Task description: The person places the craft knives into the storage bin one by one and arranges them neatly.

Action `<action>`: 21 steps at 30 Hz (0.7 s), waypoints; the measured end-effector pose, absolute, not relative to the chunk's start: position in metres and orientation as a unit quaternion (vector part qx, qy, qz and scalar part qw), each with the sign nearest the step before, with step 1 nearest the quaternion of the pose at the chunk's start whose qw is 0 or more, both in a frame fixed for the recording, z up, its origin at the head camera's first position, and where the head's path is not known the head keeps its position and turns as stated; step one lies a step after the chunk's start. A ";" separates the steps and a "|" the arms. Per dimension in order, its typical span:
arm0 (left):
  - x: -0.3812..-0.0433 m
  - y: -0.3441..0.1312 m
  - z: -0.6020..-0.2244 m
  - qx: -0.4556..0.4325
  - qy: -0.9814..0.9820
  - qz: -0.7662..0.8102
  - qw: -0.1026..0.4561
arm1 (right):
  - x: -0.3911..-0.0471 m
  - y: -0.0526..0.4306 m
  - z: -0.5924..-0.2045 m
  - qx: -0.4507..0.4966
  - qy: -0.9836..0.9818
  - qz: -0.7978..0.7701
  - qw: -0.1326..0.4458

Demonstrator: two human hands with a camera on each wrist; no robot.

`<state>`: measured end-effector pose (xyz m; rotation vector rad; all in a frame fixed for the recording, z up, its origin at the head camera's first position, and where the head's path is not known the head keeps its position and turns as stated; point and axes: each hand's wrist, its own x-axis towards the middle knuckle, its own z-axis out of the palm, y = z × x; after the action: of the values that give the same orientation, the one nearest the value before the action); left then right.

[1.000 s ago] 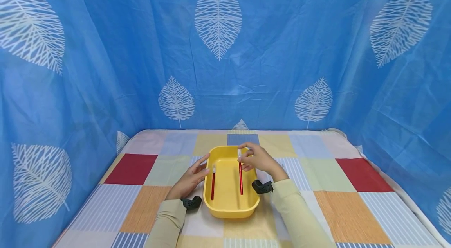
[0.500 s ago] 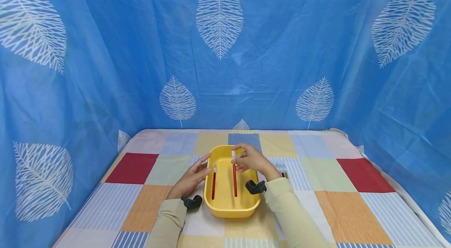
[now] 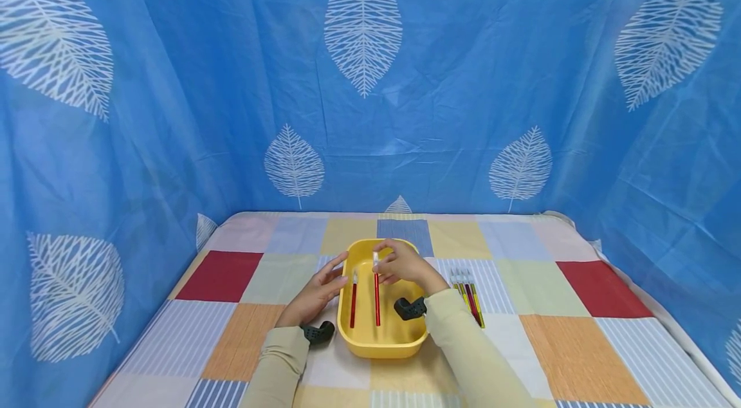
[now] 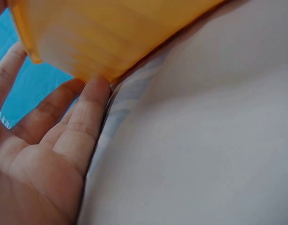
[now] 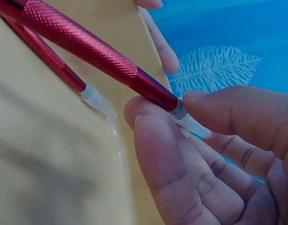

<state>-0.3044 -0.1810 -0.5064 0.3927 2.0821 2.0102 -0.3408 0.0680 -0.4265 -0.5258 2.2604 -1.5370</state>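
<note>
A yellow plastic tray [image 3: 382, 351] stands in the middle of the table. My left hand [image 3: 315, 295] holds its left rim, thumb over the edge and fingers against the outer wall [image 4: 87, 47]. Between thumb and fingertips, my right hand [image 3: 403, 264] pinches a red craft knife [image 5: 101, 61] by its capped end. That knife has a knurled handle and a translucent cap, and it hangs over the tray with its handle toward the front. A second red craft knife [image 3: 354, 305], also capped, lies along the tray's left side.
Several more capped craft knives [image 3: 469, 298], with yellow and dark red handles, lie side by side on the cloth right of the tray. A patchwork cloth [image 3: 556, 356] covers the table. Blue curtains [image 3: 440, 73] with white leaves surround the back and sides.
My right hand has carried the red craft knife leftward over the tray, closer to the one lying there. The craft knives on the right have come into view. My left hand stays put.
</note>
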 end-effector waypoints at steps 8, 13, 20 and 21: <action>-0.305 -0.181 -0.507 0.131 0.708 0.685 0.112 | -0.342 0.056 -0.431 -0.180 0.801 -0.539 0.187; -0.305 -0.182 -0.506 0.143 0.709 0.681 0.113 | -0.341 0.051 -0.431 -0.174 0.803 -0.539 0.187; -0.304 -0.182 -0.505 0.143 0.710 0.680 0.114 | -0.344 0.040 -0.435 -0.151 0.812 -0.533 0.182; -0.304 -0.181 -0.505 0.142 0.710 0.680 0.114 | -0.345 0.038 -0.436 -0.145 0.815 -0.531 0.182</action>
<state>-0.3039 -0.1815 -0.5048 0.4170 2.0816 1.9943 -0.3445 0.0384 -0.4364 -0.4107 2.2999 -1.4998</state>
